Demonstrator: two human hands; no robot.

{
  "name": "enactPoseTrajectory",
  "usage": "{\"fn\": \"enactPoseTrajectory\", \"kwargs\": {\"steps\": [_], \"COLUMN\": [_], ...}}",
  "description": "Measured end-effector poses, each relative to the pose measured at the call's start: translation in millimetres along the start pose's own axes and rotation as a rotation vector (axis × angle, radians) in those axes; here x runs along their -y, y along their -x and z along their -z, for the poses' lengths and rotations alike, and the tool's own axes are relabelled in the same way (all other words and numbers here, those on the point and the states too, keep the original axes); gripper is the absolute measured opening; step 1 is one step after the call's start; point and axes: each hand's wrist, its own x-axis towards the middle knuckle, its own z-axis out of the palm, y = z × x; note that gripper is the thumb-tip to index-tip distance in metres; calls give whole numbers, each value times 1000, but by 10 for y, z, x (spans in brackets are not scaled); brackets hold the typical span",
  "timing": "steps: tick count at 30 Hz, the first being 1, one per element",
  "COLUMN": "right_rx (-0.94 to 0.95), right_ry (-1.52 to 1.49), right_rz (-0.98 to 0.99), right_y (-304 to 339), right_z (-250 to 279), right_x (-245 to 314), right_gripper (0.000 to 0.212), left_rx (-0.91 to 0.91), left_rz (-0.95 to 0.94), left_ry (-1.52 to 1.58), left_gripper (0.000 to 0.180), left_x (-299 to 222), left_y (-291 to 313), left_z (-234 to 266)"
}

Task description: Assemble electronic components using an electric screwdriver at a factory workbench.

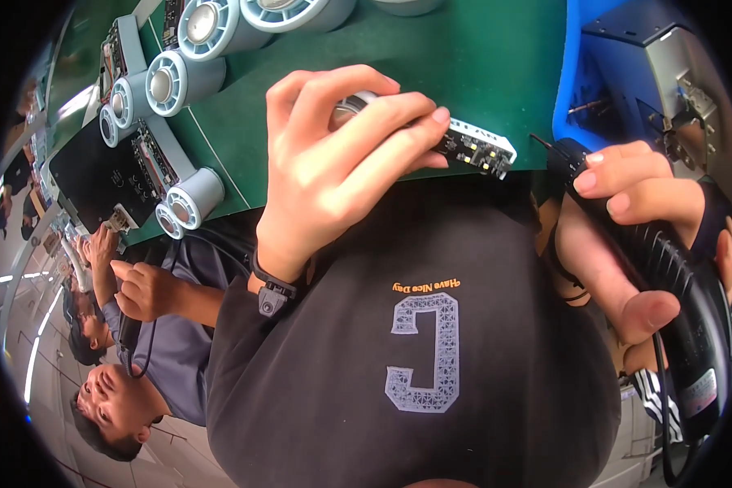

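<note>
My left hand (342, 154) is closed around a small light-coloured assembly. From under its fingers sticks out the end of a dark circuit board (480, 154) with small yellow-white components. Much of the assembly is hidden by the palm and fingers, though part of a round end shows near the index finger. To the right, my right hand (638, 187) grips a black electric screwdriver (667, 260). Its thin bit (540, 141) points left toward the board, and a gap shows between them.
Several light-blue cylindrical housings (191, 81) stand on the green work surface (480, 49) at the far left. A blue bin edge (572, 73) and a metal-and-black machine (667, 73) are at the right. At the left, a co-worker's hands (142, 289) are near a black panel (98, 175).
</note>
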Motion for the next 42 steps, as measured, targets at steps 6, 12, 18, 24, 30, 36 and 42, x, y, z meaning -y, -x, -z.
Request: {"fn": "enactPoseTrajectory", "kwargs": {"steps": [6, 12, 18, 24, 30, 36, 42], "right_rx": [43, -12, -258, -120, -161, -73, -39], "right_ry": [7, 191, 132, 373, 563, 225, 57], "right_rz": [18, 109, 406, 335, -12, -206, -153], "right_y": [-2, 12, -590, -988, -1001, -1004, -644], "right_z": [46, -96, 101, 426, 263, 279, -60], "right_x": [-40, 229, 478, 255, 259, 199, 420], "right_gripper": [77, 66, 56, 56, 55, 56, 63], "left_rx": [-20, -9, -17, 49, 75, 45, -96], "left_rz": [30, 142, 157, 141, 193, 177, 143], "left_ry": [8, -76, -68, -38, -13, -19, 49], "left_gripper": [32, 35, 40, 37, 34, 32, 31], "left_x": [-80, -208, -219, -169, -232, -206, -171], "left_y": [-20, -32, -76, -235, -155, -137, -74], "left_z": [-51, 24, -5, 102, 116, 108, -89]}}
